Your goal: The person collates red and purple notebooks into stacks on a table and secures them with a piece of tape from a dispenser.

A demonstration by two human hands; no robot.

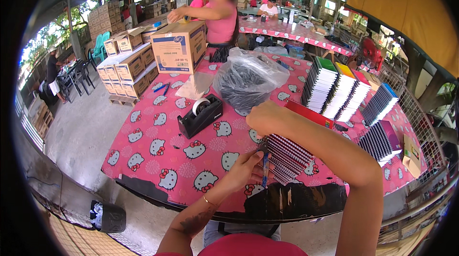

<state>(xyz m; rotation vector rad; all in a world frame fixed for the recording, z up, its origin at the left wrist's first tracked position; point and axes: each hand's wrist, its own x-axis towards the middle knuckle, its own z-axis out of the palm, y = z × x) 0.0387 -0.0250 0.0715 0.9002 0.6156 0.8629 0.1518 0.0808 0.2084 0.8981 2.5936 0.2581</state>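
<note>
Near the table's front edge, my left hand (249,165) is closed around a slim blue-handled tool (265,170) with a dark head, which looks like pliers. Just above it, my right hand (264,118) bends downward with curled fingers; its fingertips and whatever they grip are hidden. Both hands are at the left end of a stack of red spiral notebooks (290,158), whose coil edges face me. My right forearm crosses over the stack and covers part of it. A red notebook cover (308,113) shows beyond that forearm.
A black tape dispenser (201,117) and a clear plastic bag of dark coils (248,81) stand ahead. Blue-handled pliers (162,87) lie at left. Notebook stacks (327,88) line the right. Across the table, a person in pink (222,21) handles a cardboard box (179,48).
</note>
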